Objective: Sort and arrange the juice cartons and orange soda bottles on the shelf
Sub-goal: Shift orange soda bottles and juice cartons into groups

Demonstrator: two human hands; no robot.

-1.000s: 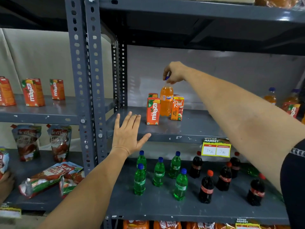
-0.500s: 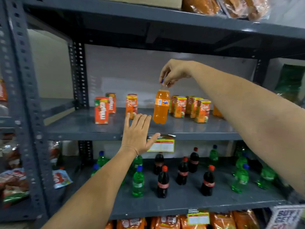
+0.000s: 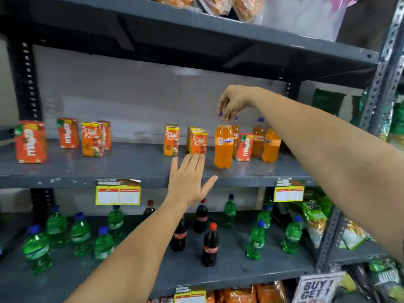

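My right hand (image 3: 234, 101) pinches the blue cap of an orange soda bottle (image 3: 223, 147) and holds it at the middle shelf (image 3: 131, 167), its base near the shelf surface. Other orange soda bottles (image 3: 271, 145) stand just right of it, with a Maaza carton (image 3: 244, 147) among them. Real juice cartons (image 3: 197, 142) stand left of the held bottle, and more Real and Maaza cartons (image 3: 30, 142) are spread along the left end. My left hand (image 3: 188, 180) is flat and open, fingers up, in front of the shelf edge.
The shelf below holds green soda bottles (image 3: 80, 235) and dark cola bottles (image 3: 210, 246). Yellow price tags (image 3: 118, 194) hang on the middle shelf's front edge. Snack packets (image 3: 317, 217) fill the rack at right. Bagged goods lie on the top shelf.
The view has swung right along the shelf. My right hand has carried the orange soda bottle rightward, next to the other orange bottles. My left hand has stayed open and followed along.
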